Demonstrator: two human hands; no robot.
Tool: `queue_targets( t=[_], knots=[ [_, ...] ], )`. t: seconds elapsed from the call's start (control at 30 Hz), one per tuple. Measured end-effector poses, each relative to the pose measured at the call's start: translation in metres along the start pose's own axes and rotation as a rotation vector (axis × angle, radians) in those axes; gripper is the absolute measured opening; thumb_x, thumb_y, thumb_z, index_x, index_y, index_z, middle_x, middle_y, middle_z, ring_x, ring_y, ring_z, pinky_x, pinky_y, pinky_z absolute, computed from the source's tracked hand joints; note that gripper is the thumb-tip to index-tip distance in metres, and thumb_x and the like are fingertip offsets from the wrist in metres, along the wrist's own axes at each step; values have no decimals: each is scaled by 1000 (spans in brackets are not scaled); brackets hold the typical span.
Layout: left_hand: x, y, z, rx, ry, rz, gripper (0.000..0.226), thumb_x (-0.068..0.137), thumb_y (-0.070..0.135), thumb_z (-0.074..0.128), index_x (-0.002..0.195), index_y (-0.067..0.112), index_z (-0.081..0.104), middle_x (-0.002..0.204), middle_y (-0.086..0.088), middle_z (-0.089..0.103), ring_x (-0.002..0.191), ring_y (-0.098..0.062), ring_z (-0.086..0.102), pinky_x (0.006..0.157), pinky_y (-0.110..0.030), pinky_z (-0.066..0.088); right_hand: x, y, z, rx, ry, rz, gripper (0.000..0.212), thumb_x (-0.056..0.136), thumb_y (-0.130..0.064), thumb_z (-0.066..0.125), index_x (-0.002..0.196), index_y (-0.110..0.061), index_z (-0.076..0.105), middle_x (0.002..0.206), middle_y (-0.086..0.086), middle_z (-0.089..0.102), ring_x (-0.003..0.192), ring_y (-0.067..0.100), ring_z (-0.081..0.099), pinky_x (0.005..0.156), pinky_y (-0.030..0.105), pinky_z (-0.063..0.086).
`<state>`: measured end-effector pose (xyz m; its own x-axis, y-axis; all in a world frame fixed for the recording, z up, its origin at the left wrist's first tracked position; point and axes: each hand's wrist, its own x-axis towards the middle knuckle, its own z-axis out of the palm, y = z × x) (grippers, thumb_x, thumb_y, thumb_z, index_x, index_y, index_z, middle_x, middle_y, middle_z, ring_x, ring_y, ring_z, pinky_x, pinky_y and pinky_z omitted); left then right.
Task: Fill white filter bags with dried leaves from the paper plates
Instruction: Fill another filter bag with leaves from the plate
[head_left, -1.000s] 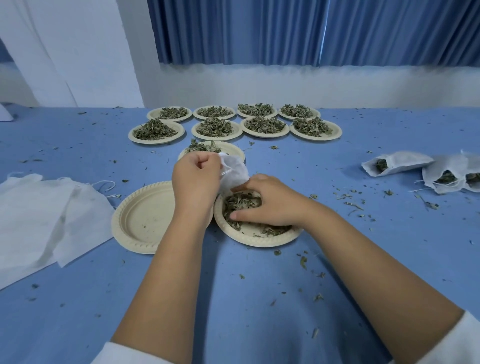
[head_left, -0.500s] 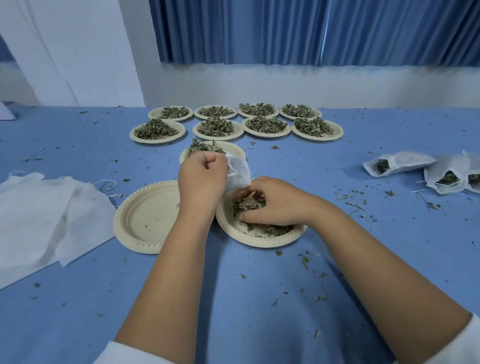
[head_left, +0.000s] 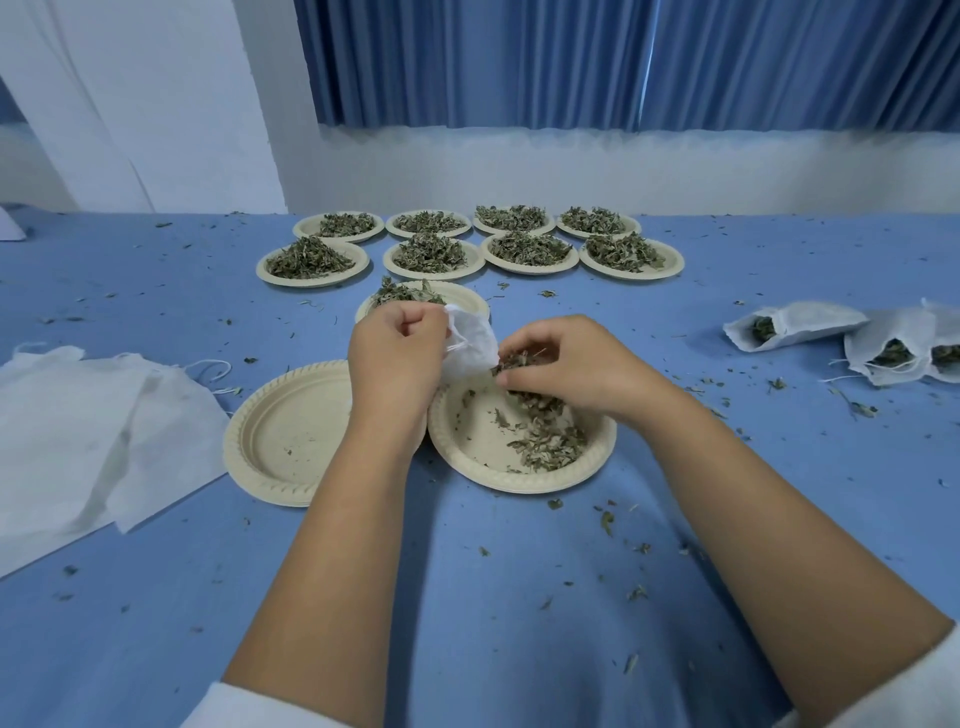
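Over the near paper plate (head_left: 472, 441), my left hand (head_left: 400, 358) grips a white filter bag (head_left: 475, 345) in a closed fist, while my right hand (head_left: 566, 364) pinches a clump of dried leaves (head_left: 514, 364) against the bag's right edge. The bag hangs just right of the left fist, between the 2 hands. Its long axis runs down and to the right, toward the leaf-carrying fingers. The mouth seems to face them, though folds of cloth keep me from telling how wide it gapes. The right hand is the nearer one to that opening and touches the cloth there, so I judge the coming move to be a short push leftward into the bag, with the left hand holding steady. Both hands sit above the plate's far rim, so spilled bits should drop beside the loose leaves (head_left: 550, 441) lying in its right half. A bare plate (head_left: 291, 431) sits just beside it on the left, and flat unfilled bags (head_left: 78, 431) lie beyond that. 1 heaped plate (head_left: 467, 297) stands just behind the bag, with 8 more (head_left: 436, 275) in 2 rows farther back. Filled bags (head_left: 795, 325) rest well apart at far right. Room to draw back lies toward me, where only crumbs dot the blue table (head_left: 467, 597).
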<state>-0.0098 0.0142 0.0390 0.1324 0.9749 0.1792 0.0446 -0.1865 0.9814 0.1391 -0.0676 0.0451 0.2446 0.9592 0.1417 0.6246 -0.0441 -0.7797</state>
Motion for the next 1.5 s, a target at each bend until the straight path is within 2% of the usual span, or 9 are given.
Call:
queue_targets(
  t=[0.13, 0.37, 0.5, 0.6, 0.77, 0.97, 1.27, 1.4, 1.5],
  knots=[
    [3, 0, -4, -15, 33, -2, 20, 88, 19, 59, 71, 25, 68, 65, 16, 65, 53, 10, 55, 50, -9, 43, -4, -3, -9, 192, -18, 22, 21, 75, -18, 84, 91, -28, 76, 90, -6, 75, 85, 5, 69, 78, 15, 55],
    [1, 3, -3, -3, -11, -15, 25, 86, 15, 59, 62, 22, 65, 63, 19, 65, 56, 4, 55, 49, -11, 44, 1, -2, -17, 569, 102, 88, 20, 77, -10, 81, 91, -24, 76, 88, -3, 76, 79, 5, 70, 59, 16, 51],
    [-6, 3, 2, 42, -107, -20, 28, 85, 14, 59, 58, 19, 66, 66, 18, 69, 69, -15, 62, 68, -29, 52, 3, -6, -5, 820, 178, 13, 23, 77, -5, 79, 95, -19, 75, 85, -1, 74, 77, 10, 70, 68, 18, 54],
    [-8, 2, 7, 35, -119, -36, 28, 84, 13, 61, 57, 16, 68, 70, 14, 71, 76, -12, 68, 81, -38, 57, 1, -8, 11, 699, 269, -54, 23, 78, -4, 79, 94, -19, 74, 87, -3, 75, 79, 12, 71, 73, 22, 56],
    [-7, 1, 7, 34, -105, -49, 36, 83, 15, 62, 49, 23, 67, 56, 15, 64, 57, -1, 58, 69, -30, 51, -2, -10, 25, 320, 305, -139, 23, 77, -6, 80, 88, -24, 71, 90, -10, 72, 86, 7, 66, 82, 19, 54],
    [-6, -2, 8, 40, -62, -23, 22, 81, 13, 58, 66, -2, 61, 62, -3, 53, 61, -17, 45, 63, -31, 44, -4, -12, 25, 174, 282, -181, 20, 75, -6, 81, 82, -21, 71, 76, -14, 67, 74, 5, 62, 72, 15, 51],
    [-8, 0, 9, 141, -148, 11, 24, 83, 10, 57, 60, 8, 65, 53, 14, 61, 46, 3, 51, 51, -18, 44, -2, -4, 23, -5, 148, -150, 17, 72, -13, 85, 83, -22, 75, 66, -23, 64, 61, -10, 58, 61, 7, 43],
    [-10, 1, 9, 148, -148, -2, 22, 85, 11, 57, 66, 7, 67, 49, 13, 60, 47, 5, 53, 50, -18, 44, -3, -5, 22, -36, 60, -153, 11, 76, -23, 82, 83, -30, 76, 69, -20, 69, 58, -5, 56, 57, 15, 45],
    [-11, 3, 7, 121, -159, -54, 20, 85, 12, 55, 70, 5, 66, 50, 5, 64, 53, -7, 56, 55, -21, 47, -4, -9, 16, 72, -14, -99, 27, 84, -14, 69, 81, -39, 77, 86, -5, 76, 82, 12, 70, 80, 32, 55]
  ],
)
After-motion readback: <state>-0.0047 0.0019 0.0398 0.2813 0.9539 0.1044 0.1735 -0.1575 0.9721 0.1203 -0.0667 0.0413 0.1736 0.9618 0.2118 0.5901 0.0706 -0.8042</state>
